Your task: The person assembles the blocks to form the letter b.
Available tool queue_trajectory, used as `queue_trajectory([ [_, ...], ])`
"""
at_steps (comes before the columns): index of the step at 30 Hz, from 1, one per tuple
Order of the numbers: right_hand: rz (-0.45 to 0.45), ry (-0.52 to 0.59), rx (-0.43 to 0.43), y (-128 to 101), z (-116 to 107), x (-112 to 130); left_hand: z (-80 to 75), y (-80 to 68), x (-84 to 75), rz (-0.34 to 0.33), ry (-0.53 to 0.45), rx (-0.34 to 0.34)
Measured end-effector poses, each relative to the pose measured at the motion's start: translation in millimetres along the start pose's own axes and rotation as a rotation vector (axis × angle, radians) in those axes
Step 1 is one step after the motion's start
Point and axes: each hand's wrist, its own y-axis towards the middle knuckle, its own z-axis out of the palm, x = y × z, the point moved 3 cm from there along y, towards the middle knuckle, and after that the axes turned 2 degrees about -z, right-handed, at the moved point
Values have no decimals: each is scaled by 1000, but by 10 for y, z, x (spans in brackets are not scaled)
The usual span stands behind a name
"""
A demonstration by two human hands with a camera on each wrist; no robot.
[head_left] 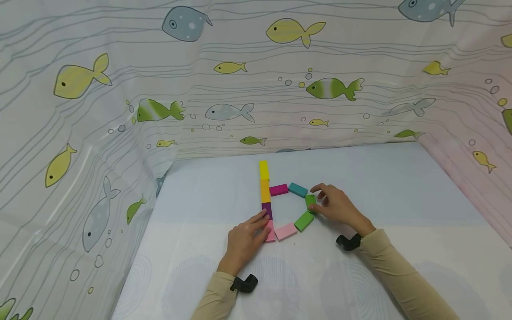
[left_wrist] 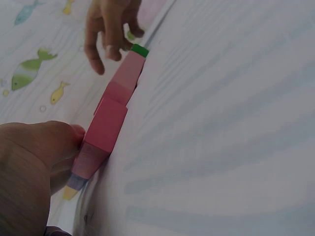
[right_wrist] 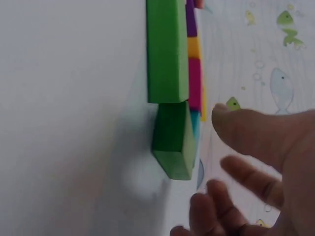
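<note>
Wooden-looking blocks form a column with a loop on its right. In the head view the column runs from a yellow block through an orange one and a purple one to a pink block. Round the loop lie a magenta block, a teal block, two green blocks and a light pink block. My left hand rests its fingers against the purple and pink blocks. Beside the upper green block, my right hand has its fingers spread, with nothing held in the right wrist view.
The blocks lie on a white table with faint circle patterns. Behind and at the sides hangs a fish-printed curtain. A dark band with a small device sits on the left wrist, and another device on the right.
</note>
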Motion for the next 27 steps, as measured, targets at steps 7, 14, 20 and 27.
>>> queue_trajectory([
  [7,-131,33,134,-14,-7,135,-13,6,-7,0,-2,-4],
  [14,-159,20,190,-31,14,171,-6,6,-7,-6,-1,4],
  [20,-156,23,192,-43,30,132,-7,-1,-16,-9,0,4],
  [27,-183,47,148,-23,-5,98,-16,0,-20,-8,11,11],
])
